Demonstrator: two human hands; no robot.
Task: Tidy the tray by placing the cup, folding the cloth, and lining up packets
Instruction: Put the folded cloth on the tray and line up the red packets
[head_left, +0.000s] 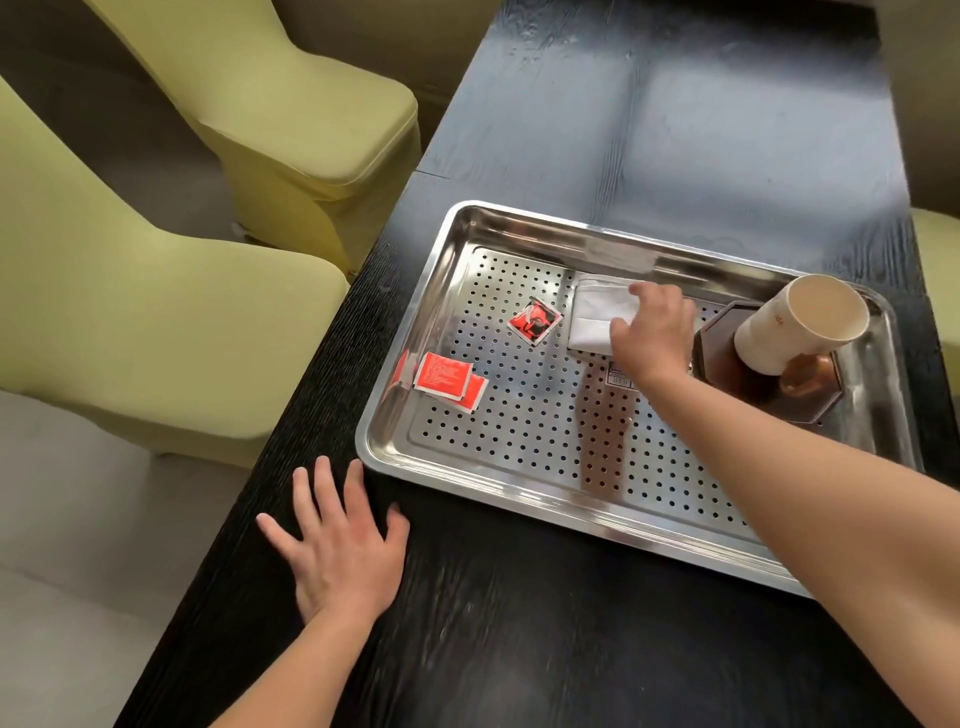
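Observation:
A perforated steel tray (519, 467) lies on the black table. A folded white cloth (597, 312) rests near the tray's far side, and my right hand (652, 332) is on its right edge with fingers curled on it. A paper cup (800, 327) stands on a dark octagonal coaster (810, 400) at the tray's right end. A red and black packet (535, 320) lies left of the cloth. Two overlapping red packets (449, 382) sit by the tray's left wall. My left hand (337, 545) lies flat, fingers spread, on the table in front of the tray.
The black wooden table (701, 130) stretches away beyond the tray. Yellow-green upholstered chairs (156, 322) stand close along the table's left edge, and another (940, 270) peeks in at the right. A small white label lies on the tray floor under my right wrist.

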